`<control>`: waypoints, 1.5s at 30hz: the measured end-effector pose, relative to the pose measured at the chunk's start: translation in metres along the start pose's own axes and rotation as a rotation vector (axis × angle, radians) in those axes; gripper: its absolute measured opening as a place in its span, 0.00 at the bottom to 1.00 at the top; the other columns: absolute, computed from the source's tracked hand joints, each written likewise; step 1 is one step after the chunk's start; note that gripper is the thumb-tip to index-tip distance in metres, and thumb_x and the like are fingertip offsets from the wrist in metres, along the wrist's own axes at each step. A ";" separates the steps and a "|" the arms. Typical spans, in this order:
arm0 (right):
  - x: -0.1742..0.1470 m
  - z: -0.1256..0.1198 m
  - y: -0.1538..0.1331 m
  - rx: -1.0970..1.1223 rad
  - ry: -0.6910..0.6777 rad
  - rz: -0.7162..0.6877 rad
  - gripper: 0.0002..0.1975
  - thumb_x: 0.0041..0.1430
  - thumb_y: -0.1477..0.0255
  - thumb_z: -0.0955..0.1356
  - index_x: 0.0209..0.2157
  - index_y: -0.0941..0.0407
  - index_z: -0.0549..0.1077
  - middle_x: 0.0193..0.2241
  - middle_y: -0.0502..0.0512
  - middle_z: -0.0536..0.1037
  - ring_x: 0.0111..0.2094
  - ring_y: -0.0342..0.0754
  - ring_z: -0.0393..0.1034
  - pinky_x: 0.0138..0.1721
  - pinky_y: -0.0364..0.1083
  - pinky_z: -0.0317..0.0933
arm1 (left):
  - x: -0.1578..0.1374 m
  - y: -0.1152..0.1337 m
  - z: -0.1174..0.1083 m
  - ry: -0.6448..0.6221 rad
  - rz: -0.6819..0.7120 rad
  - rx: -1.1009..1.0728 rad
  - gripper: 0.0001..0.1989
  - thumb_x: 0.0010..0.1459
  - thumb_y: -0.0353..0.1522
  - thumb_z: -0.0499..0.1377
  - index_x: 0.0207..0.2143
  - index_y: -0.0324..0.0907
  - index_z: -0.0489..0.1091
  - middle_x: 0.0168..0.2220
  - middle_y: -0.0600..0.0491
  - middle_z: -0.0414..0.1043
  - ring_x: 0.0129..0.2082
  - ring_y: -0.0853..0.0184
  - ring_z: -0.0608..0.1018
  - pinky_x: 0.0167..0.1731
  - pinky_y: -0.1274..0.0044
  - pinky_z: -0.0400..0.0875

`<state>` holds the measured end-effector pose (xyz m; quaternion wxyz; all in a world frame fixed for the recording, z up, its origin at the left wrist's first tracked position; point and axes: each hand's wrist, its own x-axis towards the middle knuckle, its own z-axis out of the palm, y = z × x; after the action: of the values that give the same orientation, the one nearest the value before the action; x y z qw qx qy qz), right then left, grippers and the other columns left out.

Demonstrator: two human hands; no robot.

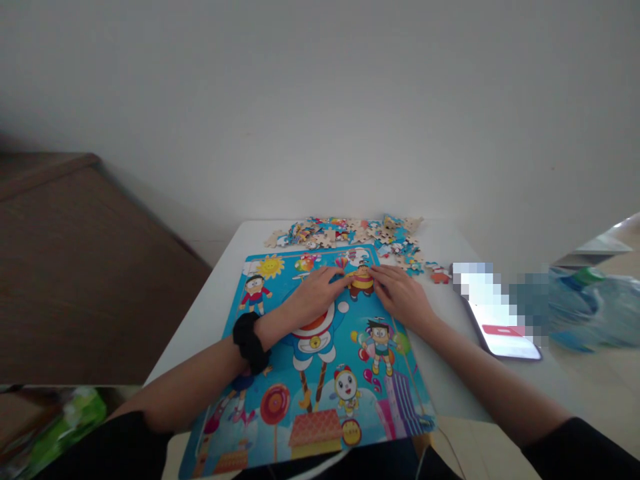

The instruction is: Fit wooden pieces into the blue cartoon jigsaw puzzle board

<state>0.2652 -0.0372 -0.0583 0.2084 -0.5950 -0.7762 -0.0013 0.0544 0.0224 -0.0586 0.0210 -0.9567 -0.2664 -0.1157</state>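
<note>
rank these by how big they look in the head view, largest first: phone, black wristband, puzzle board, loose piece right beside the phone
1. Puzzle board
2. Phone
3. Black wristband
4. Loose piece

Blue cartoon-patterned board [334, 363], black wristband [250, 343]

Left forearm [200, 370], from 8 o'clock; left hand [316, 293] palm down, unclenched, pointing to 2. Right forearm [493, 373], from 4 o'clock; right hand [404, 295] likewise, pointing to 10.
</note>
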 end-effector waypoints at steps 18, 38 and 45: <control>0.000 0.000 0.003 -0.136 -0.026 -0.022 0.19 0.61 0.73 0.59 0.51 0.62 0.69 0.50 0.55 0.72 0.52 0.53 0.64 0.51 0.51 0.62 | -0.006 0.002 -0.005 -0.013 0.055 -0.122 0.19 0.63 0.35 0.46 0.53 0.36 0.62 0.56 0.43 0.62 0.58 0.62 0.63 0.54 0.70 0.63; 0.002 -0.002 -0.004 -0.243 -0.071 -0.022 0.22 0.63 0.68 0.56 0.56 0.60 0.64 0.55 0.55 0.67 0.56 0.54 0.58 0.53 0.51 0.60 | -0.004 0.006 -0.007 -0.091 0.010 -0.076 0.23 0.64 0.40 0.43 0.55 0.36 0.59 0.59 0.41 0.56 0.60 0.59 0.57 0.56 0.68 0.58; 0.001 0.000 -0.003 -0.262 -0.075 -0.024 0.22 0.64 0.68 0.55 0.56 0.60 0.63 0.56 0.54 0.65 0.57 0.55 0.56 0.54 0.52 0.58 | -0.004 0.005 -0.004 -0.108 -0.008 -0.078 0.26 0.64 0.44 0.41 0.57 0.37 0.57 0.61 0.41 0.51 0.62 0.59 0.54 0.58 0.68 0.54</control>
<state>0.2619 -0.0367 -0.0573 0.0997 -0.6076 -0.7836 -0.0829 0.0527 0.0154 -0.0552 -0.0313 -0.9606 -0.2660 -0.0741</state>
